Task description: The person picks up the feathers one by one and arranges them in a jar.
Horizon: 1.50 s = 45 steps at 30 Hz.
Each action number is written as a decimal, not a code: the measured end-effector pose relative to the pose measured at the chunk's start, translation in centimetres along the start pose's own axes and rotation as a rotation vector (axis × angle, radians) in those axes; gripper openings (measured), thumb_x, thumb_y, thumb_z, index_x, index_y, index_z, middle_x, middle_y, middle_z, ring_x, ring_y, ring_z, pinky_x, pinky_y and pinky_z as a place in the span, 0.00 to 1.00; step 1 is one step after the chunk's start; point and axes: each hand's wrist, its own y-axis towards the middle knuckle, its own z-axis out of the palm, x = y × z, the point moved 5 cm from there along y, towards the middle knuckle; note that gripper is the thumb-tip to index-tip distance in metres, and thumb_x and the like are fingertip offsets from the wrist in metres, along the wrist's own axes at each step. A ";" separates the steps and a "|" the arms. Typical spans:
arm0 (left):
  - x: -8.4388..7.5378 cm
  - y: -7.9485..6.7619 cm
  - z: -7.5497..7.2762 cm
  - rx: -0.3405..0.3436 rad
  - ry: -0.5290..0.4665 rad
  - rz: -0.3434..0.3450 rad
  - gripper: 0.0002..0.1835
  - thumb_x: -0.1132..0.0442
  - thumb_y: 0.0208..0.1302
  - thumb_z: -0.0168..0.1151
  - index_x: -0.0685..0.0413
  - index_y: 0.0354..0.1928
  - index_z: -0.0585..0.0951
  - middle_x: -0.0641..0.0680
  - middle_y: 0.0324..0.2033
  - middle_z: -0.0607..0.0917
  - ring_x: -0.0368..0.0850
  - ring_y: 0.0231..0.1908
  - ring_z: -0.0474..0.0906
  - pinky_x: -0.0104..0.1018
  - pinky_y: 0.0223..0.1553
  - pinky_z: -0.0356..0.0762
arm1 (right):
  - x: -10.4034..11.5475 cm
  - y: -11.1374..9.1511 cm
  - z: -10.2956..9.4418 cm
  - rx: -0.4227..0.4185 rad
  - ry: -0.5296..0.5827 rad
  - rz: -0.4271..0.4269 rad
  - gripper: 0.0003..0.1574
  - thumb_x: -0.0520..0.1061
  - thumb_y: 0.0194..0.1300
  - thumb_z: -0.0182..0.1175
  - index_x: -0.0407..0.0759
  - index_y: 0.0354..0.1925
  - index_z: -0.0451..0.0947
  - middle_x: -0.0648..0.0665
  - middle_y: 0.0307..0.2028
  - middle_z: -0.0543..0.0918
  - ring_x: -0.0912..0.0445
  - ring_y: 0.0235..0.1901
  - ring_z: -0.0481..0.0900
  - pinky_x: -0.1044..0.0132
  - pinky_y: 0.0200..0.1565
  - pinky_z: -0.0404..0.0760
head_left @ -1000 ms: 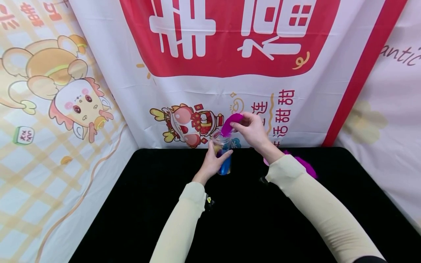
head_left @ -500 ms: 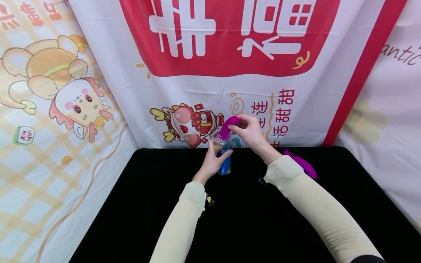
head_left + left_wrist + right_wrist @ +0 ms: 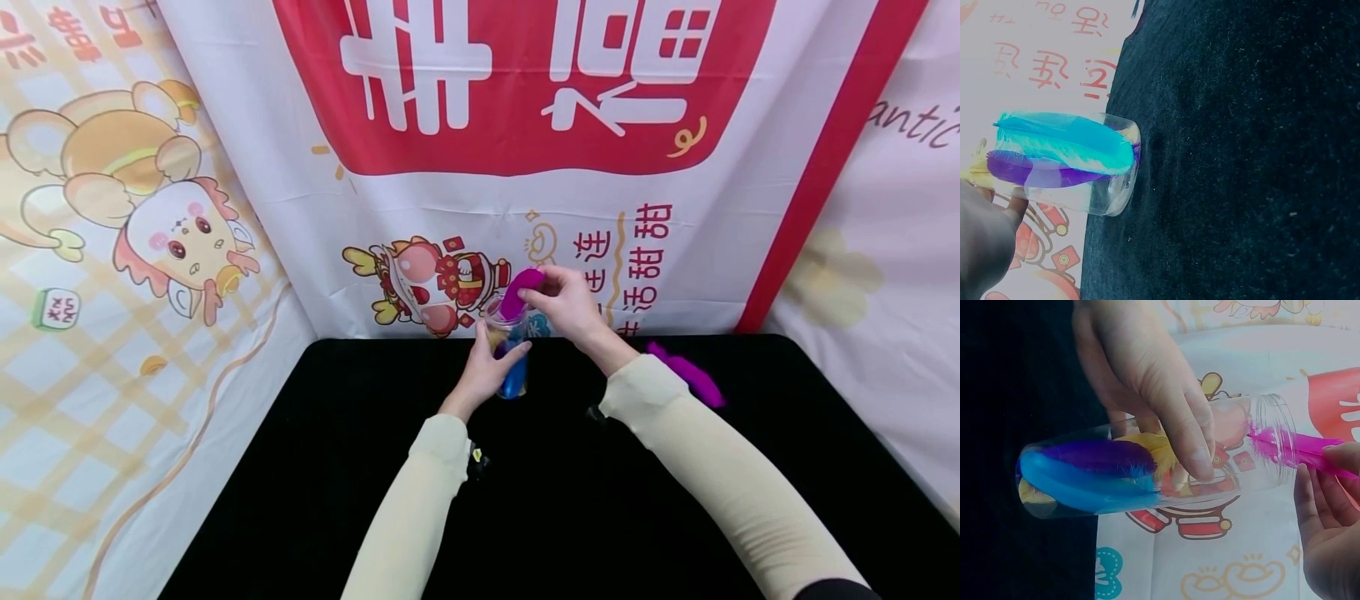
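My left hand [image 3: 486, 372] grips a clear jar [image 3: 495, 312] around its middle, near the back edge of the table. Inside the jar lie a blue feather [image 3: 1094, 484], a purple feather [image 3: 1097, 457] and a yellow feather [image 3: 1159, 450]; the left wrist view shows the blue feather [image 3: 1072, 137] and the purple feather [image 3: 1041, 170] through the wall. Between thumb and fingers my right hand [image 3: 572, 307] pinches a magenta feather [image 3: 517, 293]. Its fluffy end is inside the jar's mouth, as the right wrist view shows, while the rest sticks out above the rim.
More magenta feathers [image 3: 688, 375] lie on the black table [image 3: 540, 500], to the right beyond my right forearm. A printed white and red cloth [image 3: 480, 200] hangs right behind the table's back edge, with another patterned cloth [image 3: 112, 400] on the left.
My right hand has come down and slightly left, bringing the magenta feather lower into the jar's mouth. The left hand and the jar stay in place.
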 end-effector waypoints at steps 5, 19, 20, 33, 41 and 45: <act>-0.4 -0.3 0.0 0.001 0.003 -0.003 0.40 0.49 0.72 0.65 0.46 0.74 0.50 0.59 0.72 0.64 0.61 0.72 0.63 0.54 0.72 0.61 | -0.9 0.4 0.2 0.003 0.025 -0.008 0.15 0.36 0.68 0.68 0.28 0.50 0.82 0.30 0.45 0.86 0.41 0.42 0.86 0.56 0.43 0.87; 3.0 1.8 0.2 -0.058 0.006 0.012 0.41 0.41 0.68 0.65 0.36 0.73 0.51 0.53 0.71 0.65 0.53 0.70 0.66 0.54 0.73 0.60 | -0.9 0.4 0.4 -0.001 0.009 -0.066 0.10 0.35 0.66 0.68 0.30 0.45 0.83 0.33 0.41 0.87 0.50 0.36 0.86 0.63 0.39 0.87; 3.0 1.7 0.2 -0.067 0.006 0.021 0.40 0.41 0.68 0.66 0.36 0.72 0.52 0.52 0.71 0.66 0.53 0.69 0.67 0.54 0.73 0.61 | -0.9 0.4 0.4 -0.002 0.003 -0.067 0.10 0.35 0.66 0.68 0.30 0.44 0.83 0.33 0.41 0.87 0.51 0.35 0.86 0.64 0.38 0.86; 3.0 1.7 0.3 -0.088 0.012 0.047 0.41 0.37 0.66 0.66 0.35 0.71 0.54 0.52 0.69 0.67 0.53 0.68 0.68 0.55 0.72 0.62 | -1.1 0.4 0.3 0.004 -0.041 -0.044 0.13 0.38 0.67 0.69 0.32 0.48 0.84 0.33 0.43 0.87 0.54 0.36 0.84 0.71 0.38 0.82; 3.0 1.6 0.3 -0.097 0.010 0.050 0.39 0.41 0.68 0.66 0.35 0.71 0.54 0.52 0.70 0.67 0.52 0.68 0.68 0.56 0.72 0.61 | 1.5 -0.9 0.5 0.028 -0.078 -0.030 0.12 0.33 0.68 0.66 0.27 0.48 0.82 0.31 0.42 0.87 0.51 0.36 0.84 0.69 0.36 0.82; 2.9 1.5 0.3 -0.100 0.006 0.057 0.39 0.40 0.67 0.67 0.36 0.71 0.55 0.52 0.69 0.68 0.52 0.67 0.69 0.56 0.71 0.63 | 1.9 -1.2 0.5 0.034 -0.061 -0.036 0.11 0.33 0.67 0.66 0.26 0.47 0.82 0.31 0.41 0.87 0.52 0.35 0.84 0.69 0.36 0.82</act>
